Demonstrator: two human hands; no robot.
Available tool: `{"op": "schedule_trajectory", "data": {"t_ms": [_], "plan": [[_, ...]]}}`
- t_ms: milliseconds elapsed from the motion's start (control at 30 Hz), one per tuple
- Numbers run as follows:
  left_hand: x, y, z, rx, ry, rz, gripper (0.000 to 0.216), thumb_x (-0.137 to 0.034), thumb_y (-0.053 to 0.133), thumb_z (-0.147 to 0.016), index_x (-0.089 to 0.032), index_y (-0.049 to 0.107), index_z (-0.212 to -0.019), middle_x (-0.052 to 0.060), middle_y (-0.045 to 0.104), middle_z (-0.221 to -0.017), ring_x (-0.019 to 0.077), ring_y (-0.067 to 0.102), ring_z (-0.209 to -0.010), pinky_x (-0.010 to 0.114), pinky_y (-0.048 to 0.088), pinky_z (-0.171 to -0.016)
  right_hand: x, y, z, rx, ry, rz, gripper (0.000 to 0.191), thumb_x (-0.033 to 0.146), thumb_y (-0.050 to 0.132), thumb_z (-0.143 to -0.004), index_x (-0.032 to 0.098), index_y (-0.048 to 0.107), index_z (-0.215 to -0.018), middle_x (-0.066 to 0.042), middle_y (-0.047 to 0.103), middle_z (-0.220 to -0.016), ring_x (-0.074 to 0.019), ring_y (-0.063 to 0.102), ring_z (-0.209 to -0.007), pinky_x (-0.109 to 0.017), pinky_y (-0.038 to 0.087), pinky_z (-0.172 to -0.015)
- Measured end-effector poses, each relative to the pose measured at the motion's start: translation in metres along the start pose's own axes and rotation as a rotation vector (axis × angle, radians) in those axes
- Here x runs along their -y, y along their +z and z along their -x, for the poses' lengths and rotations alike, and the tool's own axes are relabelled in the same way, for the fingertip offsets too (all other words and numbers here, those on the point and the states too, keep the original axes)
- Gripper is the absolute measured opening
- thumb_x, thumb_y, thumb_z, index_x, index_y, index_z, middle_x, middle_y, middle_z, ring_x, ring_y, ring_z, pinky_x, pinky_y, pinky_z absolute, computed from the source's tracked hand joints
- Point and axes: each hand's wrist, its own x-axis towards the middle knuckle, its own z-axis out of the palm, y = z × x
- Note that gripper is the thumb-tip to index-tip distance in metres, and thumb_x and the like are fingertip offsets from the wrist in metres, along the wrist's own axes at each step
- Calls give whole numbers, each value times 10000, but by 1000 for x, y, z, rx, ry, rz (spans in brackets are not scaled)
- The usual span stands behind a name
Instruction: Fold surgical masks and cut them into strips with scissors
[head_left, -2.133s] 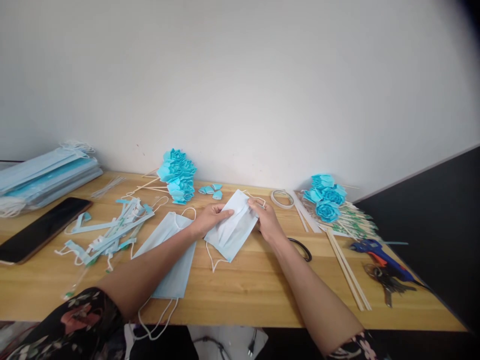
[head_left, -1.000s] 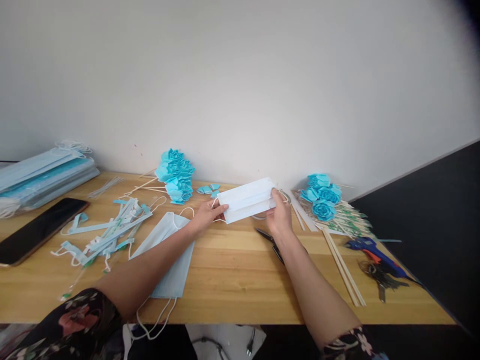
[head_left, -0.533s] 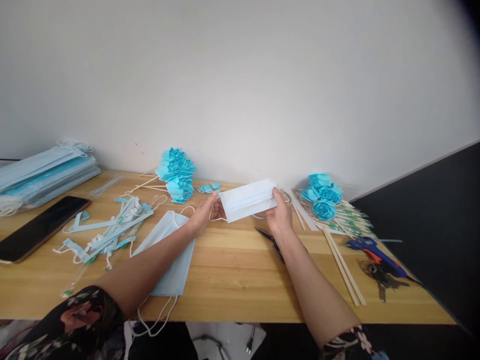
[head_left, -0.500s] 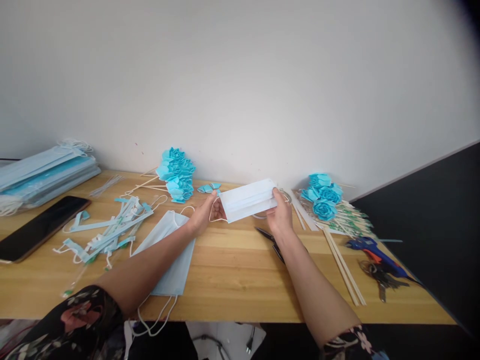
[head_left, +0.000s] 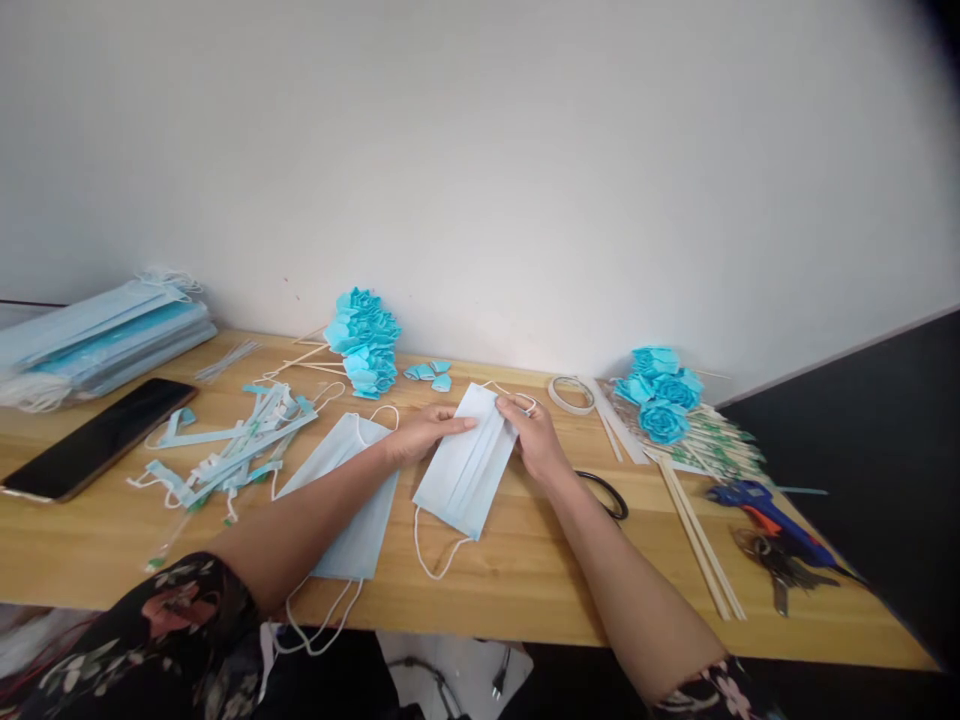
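A pale blue face mask [head_left: 463, 470] is held over the middle of the table, tilted, with one ear loop hanging down toward me. My left hand [head_left: 429, 432] grips its left edge, thumb on the front and fingers hidden behind. At the upper right corner my right hand [head_left: 534, 437] pinches it between thumb and fingers. Another face mask [head_left: 360, 530] lies on the table, partly beneath my left forearm. Black-handled scissors [head_left: 606, 492] lie by my right forearm, which hides most of them.
Mask stacks [head_left: 97, 340], a phone [head_left: 97, 440] and cut strips [head_left: 240, 450] lie left. Blue flowers [head_left: 366, 340] and small blue pieces [head_left: 431, 374] are at the back. Rightward are a tape roll [head_left: 571, 395], more flowers [head_left: 661, 395], wooden sticks [head_left: 697, 535], a glue gun [head_left: 776, 520] and keys [head_left: 780, 565].
The mask has turned from lying crosswise to nearly lengthwise and come closer to me. My left hand has shifted from its ear-loop end onto its long edge.
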Motion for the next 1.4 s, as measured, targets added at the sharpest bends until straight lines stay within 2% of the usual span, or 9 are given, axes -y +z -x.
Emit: {"op": "schedule_trajectory", "data": {"t_ms": [100, 200, 400, 500, 667, 900, 1167, 1267, 1400], "plan": [[1, -1, 0, -66, -18, -63, 590, -589, 945, -517, -120, 750, -816, 90, 751, -806, 169, 637, -651, 285, 472, -639, -1, 2, 3, 33, -55, 45, 382, 548, 801, -731, 214, 659, -613, 15, 606, -645, -145, 491, -613, -286, 385, -597], [3, -2, -1, -159, 23, -43, 595, -602, 930, -529, -116, 729, -806, 86, 739, -787, 169, 631, -642, 285, 463, -620, -3, 0, 1, 33, -24, -28, 480, 653, 757, -740, 226, 598, -588, 19, 550, -593, -152, 468, -571, -297, 385, -559], [0, -2, -2, -303, 56, -19, 599, -629, 918, -516, -125, 701, -757, 66, 708, -727, 156, 594, -600, 278, 435, -583, -3, -1, 0, 85, 4, -29, 472, 682, 739, -754, 230, 656, -644, 2, 583, -634, -172, 522, -589, -308, 425, -545], [-1, -1, -1, -313, 52, -18, 620, -669, 897, -522, -125, 706, -750, 69, 708, -719, 155, 589, -594, 279, 432, -579, 0, 1, 3, 74, 6, 7, 467, 632, 795, -712, 219, 619, -584, 12, 546, -603, -158, 506, -578, -302, 423, -555], [-5, 1, 0, -279, 89, 53, 610, -665, 889, -554, -134, 716, -801, 79, 725, -743, 183, 622, -648, 295, 461, -622, 2, 3, 4, 117, 34, 119, 395, 580, 816, -680, 203, 699, -667, 8, 590, -626, -156, 512, -598, -298, 417, -576], [-1, -2, -6, -331, 171, 94, 620, -666, 897, -541, -132, 677, -767, 28, 676, -666, 143, 583, -602, 256, 440, -591, -1, 0, 1, -26, -48, 142, 455, 541, 756, -731, 219, 511, -525, 34, 463, -555, -131, 430, -559, -280, 367, -555], [2, -5, -10, -297, 217, 122, 568, -669, 832, -666, -136, 674, -785, 39, 688, -707, 166, 606, -649, 281, 461, -658, -2, -1, 0, -69, -92, 211, 453, 501, 707, -769, 214, 460, -519, 36, 427, -549, -125, 430, -563, -274, 356, -558], [1, -3, -10, -286, 229, 97, 596, -710, 802, -674, -139, 675, -789, 42, 687, -698, 176, 609, -656, 286, 458, -656, -1, -1, 0, -68, -78, 206, 465, 527, 720, -760, 213, 472, -523, 32, 446, -558, -129, 447, -570, -275, 371, -562], [2, -4, -9, -290, 241, 65, 598, -711, 800, -676, -138, 669, -786, 42, 688, -711, 170, 602, -660, 278, 443, -654, -2, -1, 1, 14, 28, 129, 467, 609, 760, -707, 210, 555, -578, 17, 537, -598, -143, 494, -578, -279, 417, -559]]}}
